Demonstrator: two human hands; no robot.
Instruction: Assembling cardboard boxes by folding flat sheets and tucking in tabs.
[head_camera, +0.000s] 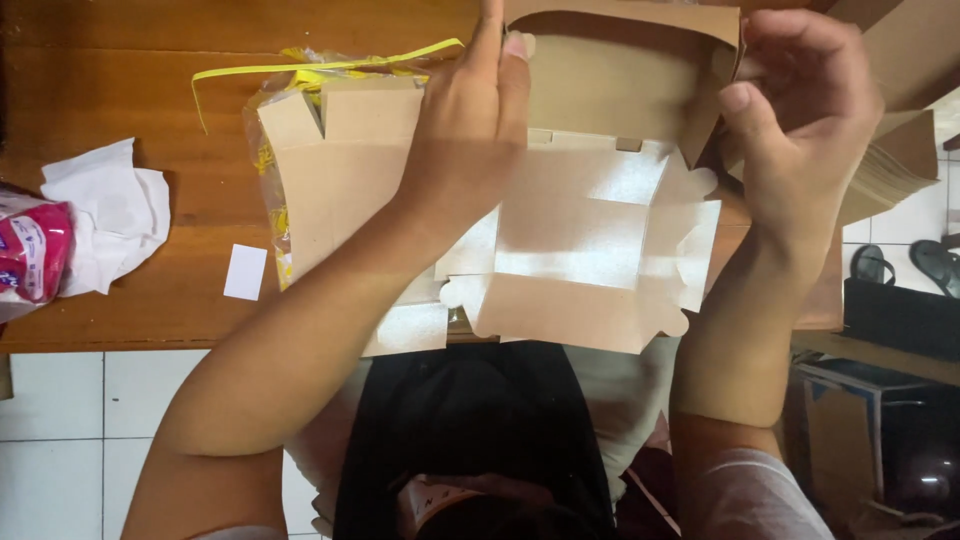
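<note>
1. A flat brown cardboard box blank (590, 240), partly folded, lies at the near edge of the wooden bench (150, 90), its glossy inner face up and its near flaps hanging over the edge.
2. The left hand (465, 140) presses down on the blank's left part, fingers (512, 75) together and stretched toward the raised far wall.
3. The right hand (800, 130) is at the blank's far right corner, its fingers curled and clamped on the upright side flap (712, 110), thumb on the inner face.
4. The far wall (620, 60) of the box stands upright between the 2 hands.
5. A second flat blank (340, 160) lies under and left of the left wrist, on a clear plastic bag with a yellow strip (320, 68).
6. A stack of further brown blanks (890, 160) sits just right of the right hand.
7. Farther left on the bench lie a crumpled white tissue (105, 215), a small white paper slip (245, 272) and a pink packet (30, 250).
8. Below the bench is a white tiled floor (60, 420); dark sandals (905, 262) show at far right.
</note>
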